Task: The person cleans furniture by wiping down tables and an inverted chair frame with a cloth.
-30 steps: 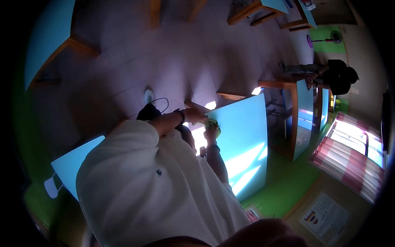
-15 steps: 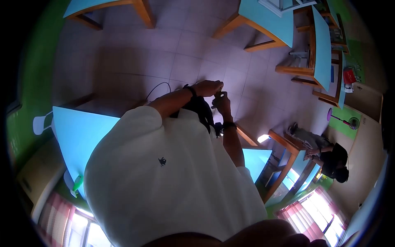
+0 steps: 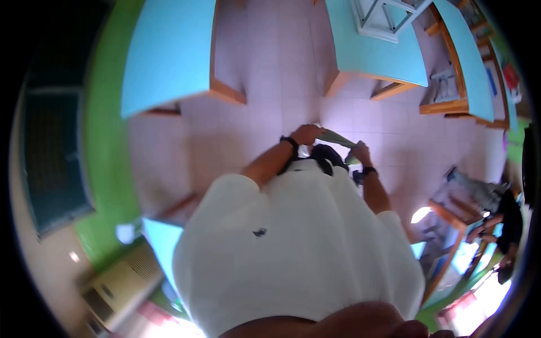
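My left hand is closed on one end of a green strip that looks like cloth. The other end is in my right hand, whose fingers are also closed. Between the two hands the strip runs taut, slanting down to the right. More green material hangs just below the right hand. Both hands are in front of my waist, above my dark trousers, and each wrist has a dark band. Motion blurs the fine detail of the fingers.
Blue-topped tables with wooden legs stand ahead on the left, and another table ahead on the right carries an upturned white stool. At the right a person in black sits by a table. Tiled floor lies ahead.
My hands have moved apart, and the green strip, bunched between them before, is now stretched out. The whole view has turned, bringing the left table and the wall more into sight.
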Demonstrator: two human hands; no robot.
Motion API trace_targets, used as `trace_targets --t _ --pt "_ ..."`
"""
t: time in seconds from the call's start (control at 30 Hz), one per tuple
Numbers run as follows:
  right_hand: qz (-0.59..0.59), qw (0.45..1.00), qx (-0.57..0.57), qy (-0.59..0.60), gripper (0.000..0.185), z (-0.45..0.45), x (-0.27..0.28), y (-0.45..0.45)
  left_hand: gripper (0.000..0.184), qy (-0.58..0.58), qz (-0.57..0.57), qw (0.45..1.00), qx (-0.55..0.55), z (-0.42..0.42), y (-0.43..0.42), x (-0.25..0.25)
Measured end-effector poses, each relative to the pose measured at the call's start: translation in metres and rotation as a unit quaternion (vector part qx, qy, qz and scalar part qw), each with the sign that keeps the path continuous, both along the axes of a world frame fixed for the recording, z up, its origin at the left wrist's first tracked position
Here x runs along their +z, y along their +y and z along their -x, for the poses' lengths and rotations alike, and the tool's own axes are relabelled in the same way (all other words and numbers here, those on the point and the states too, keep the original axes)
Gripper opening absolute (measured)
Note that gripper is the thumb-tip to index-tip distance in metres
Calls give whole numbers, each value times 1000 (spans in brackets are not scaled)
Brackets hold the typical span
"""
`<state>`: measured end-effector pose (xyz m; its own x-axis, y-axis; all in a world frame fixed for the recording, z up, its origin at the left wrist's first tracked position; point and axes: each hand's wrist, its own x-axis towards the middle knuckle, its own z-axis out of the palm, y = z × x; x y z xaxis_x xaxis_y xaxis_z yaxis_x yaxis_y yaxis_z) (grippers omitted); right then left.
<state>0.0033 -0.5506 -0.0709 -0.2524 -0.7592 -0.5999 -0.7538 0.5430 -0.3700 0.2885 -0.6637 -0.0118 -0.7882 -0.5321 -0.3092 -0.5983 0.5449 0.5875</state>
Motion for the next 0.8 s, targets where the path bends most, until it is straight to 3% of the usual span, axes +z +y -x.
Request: trace_targets --t 0.03,0.1,0.17,0.23,0.27,0.3,0.33,0.43,0.5,0.53,0.63,0.7,0.73,0.8 --pt "17 998 -4 -63 37 7 -13 -20 61 12 23 1000 -7 5 -19 -7" --pt "11 984 25 -178 42 13 -8 -65 60 -48 -13 998 38 18 -58 31" --pt "-12 944 -23 -330 42 15 4 -102 60 -83 -62 988 112 29 -91 37" --pt "58 911 -78 -401 39 -4 71 -137 61 -48 -111 990 72 36 -127 28" --pt "93 901 -88 -415 39 -18 96 -150 61 30 -101 993 43 38 -136 37" --pt "123 889 -100 -430 39 -24 102 -161 60 105 -98 989 14 42 -146 43" --pt "178 874 -83 -446 42 -28 87 -174 60 101 -101 990 1 52 -159 46" --pt "211 872 -164 -409 41 -30 113 -208 69 117 -103 986 -54 91 -202 55" --pt "246 850 -215 -414 41 -23 107 -228 76 50 -163 980 -103 119 -232 78" --pt "269 832 -254 -413 41 -22 108 -237 78 52 -176 974 -131 125 -246 66" --pt "322 785 -321 -420 41 -14 92 -259 67 73 -184 955 -220 139 -290 56" --pt "356 821 -344 -283 45 -13 65 -275 65 54 -174 940 -287 140 -329 62" --pt "306 865 -350 -190 52 -12 70 -278 62 44 -160 930 -328 140 -346 66" --pt "252 884 -373 -123 53 -23 76 -292 59 42 -199 928 -311 130 -383 57"
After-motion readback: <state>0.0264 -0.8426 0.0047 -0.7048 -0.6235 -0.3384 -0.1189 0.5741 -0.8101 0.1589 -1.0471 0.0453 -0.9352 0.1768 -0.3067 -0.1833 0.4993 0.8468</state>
